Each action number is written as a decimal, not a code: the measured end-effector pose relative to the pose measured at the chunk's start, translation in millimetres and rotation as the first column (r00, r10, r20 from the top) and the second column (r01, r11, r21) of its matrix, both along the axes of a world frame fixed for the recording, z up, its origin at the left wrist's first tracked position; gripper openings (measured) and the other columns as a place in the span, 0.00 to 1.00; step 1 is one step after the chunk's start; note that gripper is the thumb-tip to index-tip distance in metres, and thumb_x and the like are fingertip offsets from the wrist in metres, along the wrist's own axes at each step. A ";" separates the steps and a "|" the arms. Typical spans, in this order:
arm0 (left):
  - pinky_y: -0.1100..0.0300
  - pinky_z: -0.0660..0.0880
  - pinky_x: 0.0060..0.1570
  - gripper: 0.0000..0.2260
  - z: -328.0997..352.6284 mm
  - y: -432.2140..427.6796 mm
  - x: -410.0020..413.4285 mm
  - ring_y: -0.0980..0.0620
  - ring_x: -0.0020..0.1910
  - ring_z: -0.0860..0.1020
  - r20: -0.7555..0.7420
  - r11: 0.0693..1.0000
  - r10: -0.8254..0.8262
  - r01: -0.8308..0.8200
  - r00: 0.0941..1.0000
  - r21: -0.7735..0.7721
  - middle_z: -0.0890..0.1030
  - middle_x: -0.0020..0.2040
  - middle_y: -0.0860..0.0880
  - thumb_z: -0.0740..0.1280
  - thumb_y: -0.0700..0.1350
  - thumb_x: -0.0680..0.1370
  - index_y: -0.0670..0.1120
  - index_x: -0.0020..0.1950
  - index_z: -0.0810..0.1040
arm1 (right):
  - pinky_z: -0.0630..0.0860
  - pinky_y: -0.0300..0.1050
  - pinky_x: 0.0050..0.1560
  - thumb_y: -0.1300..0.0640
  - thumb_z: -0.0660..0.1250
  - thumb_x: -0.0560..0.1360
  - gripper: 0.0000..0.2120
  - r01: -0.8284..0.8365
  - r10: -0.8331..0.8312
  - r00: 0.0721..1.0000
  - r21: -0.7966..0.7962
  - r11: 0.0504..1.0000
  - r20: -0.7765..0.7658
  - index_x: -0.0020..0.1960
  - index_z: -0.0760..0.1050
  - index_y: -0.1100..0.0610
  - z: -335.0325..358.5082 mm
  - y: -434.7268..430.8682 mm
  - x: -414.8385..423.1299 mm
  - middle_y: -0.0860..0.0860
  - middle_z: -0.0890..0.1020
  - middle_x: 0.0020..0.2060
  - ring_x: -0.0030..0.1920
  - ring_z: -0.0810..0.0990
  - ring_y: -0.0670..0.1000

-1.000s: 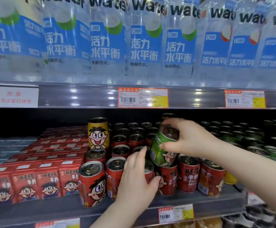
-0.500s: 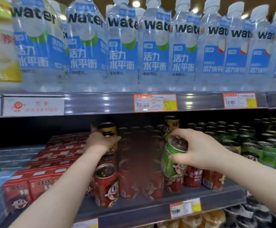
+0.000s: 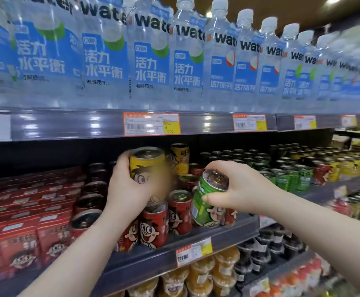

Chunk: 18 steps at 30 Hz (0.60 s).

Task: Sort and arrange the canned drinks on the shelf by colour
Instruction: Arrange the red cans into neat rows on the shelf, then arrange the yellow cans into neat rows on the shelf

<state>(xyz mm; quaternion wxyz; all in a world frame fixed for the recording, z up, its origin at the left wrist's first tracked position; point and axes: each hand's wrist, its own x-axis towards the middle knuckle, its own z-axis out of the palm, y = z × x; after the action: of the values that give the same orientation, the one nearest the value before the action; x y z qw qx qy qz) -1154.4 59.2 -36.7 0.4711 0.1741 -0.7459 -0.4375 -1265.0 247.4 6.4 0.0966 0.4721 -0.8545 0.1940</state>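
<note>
My left hand point(image 3: 127, 187) grips a yellow can point(image 3: 148, 166) with a cartoon face, lifted above the red cans point(image 3: 153, 228) on the middle shelf. My right hand point(image 3: 237, 189) holds a green can point(image 3: 207, 202) from the top and side, tilted, just in front of the red cans. A second yellow can point(image 3: 180, 156) stands on top of the red ones behind. Green cans point(image 3: 290, 176) fill the shelf further right, with yellow cans point(image 3: 348, 166) and a red can point(image 3: 321, 173) beyond them.
Red drink cartons point(image 3: 31, 213) fill the shelf's left part. Water bottles point(image 3: 151, 56) line the shelf above, low over the cans. Price tags point(image 3: 194, 250) hang on the shelf edge point(image 3: 144, 262). Cups and jars sit on the shelf below.
My left hand left the front red cans, reached back to the yellow can and lifted it forward. My right hand kept the green can and stayed roughly in place. The view shifted right.
</note>
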 end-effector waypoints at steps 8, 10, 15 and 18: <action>0.75 0.73 0.36 0.25 -25.7 120.4 -76.1 0.68 0.45 0.78 0.092 0.935 -0.354 0.350 0.931 0.062 0.80 0.50 0.56 0.78 0.42 0.63 0.61 0.51 0.70 | 0.71 0.46 0.62 0.40 0.69 0.66 0.30 0.147 -0.147 0.989 -0.007 0.989 0.013 0.66 0.67 0.44 -12.2 107.1 -63.5 0.41 0.74 0.62 0.63 0.73 0.46; 0.73 0.73 0.38 0.26 -32.4 154.0 -104.2 0.65 0.45 0.78 0.098 0.918 -0.396 0.389 0.913 0.081 0.80 0.51 0.56 0.78 0.42 0.63 0.60 0.54 0.70 | 0.70 0.45 0.63 0.40 0.69 0.67 0.31 0.190 -0.190 0.982 0.013 0.982 0.021 0.67 0.65 0.44 -15.2 144.1 -83.4 0.42 0.72 0.64 0.64 0.72 0.46; 0.72 0.70 0.40 0.29 -43.4 248.6 -177.8 0.63 0.48 0.77 0.112 0.873 -0.483 0.467 0.869 0.139 0.78 0.53 0.58 0.78 0.45 0.63 0.60 0.58 0.69 | 0.69 0.44 0.64 0.40 0.68 0.67 0.34 0.287 -0.288 0.958 0.050 0.957 0.009 0.70 0.62 0.45 -20.7 244.4 -137.4 0.42 0.69 0.68 0.66 0.70 0.45; 0.73 0.71 0.37 0.28 -50.7 302.1 -217.1 0.65 0.46 0.77 0.112 0.845 -0.527 0.505 0.843 0.178 0.79 0.51 0.59 0.78 0.46 0.64 0.60 0.57 0.68 | 0.69 0.43 0.65 0.39 0.68 0.66 0.35 0.340 -0.341 0.940 0.060 0.939 0.000 0.70 0.62 0.44 -27.3 300.9 -169.3 0.41 0.69 0.68 0.66 0.70 0.44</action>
<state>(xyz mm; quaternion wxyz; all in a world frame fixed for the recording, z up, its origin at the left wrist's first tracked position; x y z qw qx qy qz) -1371.4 361.3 -87.4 0.2624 0.0332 -0.7668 -0.5848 -1434.4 548.3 -20.9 0.1105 0.3190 -0.9291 0.1514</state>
